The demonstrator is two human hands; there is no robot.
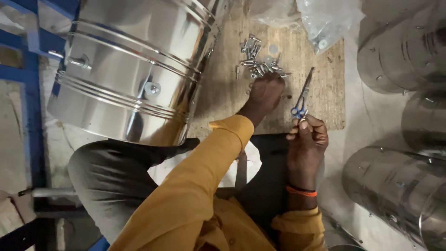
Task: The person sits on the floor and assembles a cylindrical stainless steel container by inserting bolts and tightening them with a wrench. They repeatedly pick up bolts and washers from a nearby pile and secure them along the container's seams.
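My left hand [265,93] reaches forward in a mustard sleeve, its fingers down on a pile of small silver bolts and washers [258,62] on a wooden board [325,93]. Whether it holds a bolt is hidden under the fingers. My right hand [306,139], with an orange band at the wrist, grips blue-handled pliers [302,97]. The pliers' jaws point up and away over the board. A large shiny steel drum [130,69] lies on its side at the left, against my knee, with bolts and washers fixed in its wall.
Several more steel drums [399,186] stand at the right. Clear plastic bags [320,23] of hardware lie at the board's far edge. A blue metal frame [32,93] runs along the left. A white sheet [251,167] lies on my lap.
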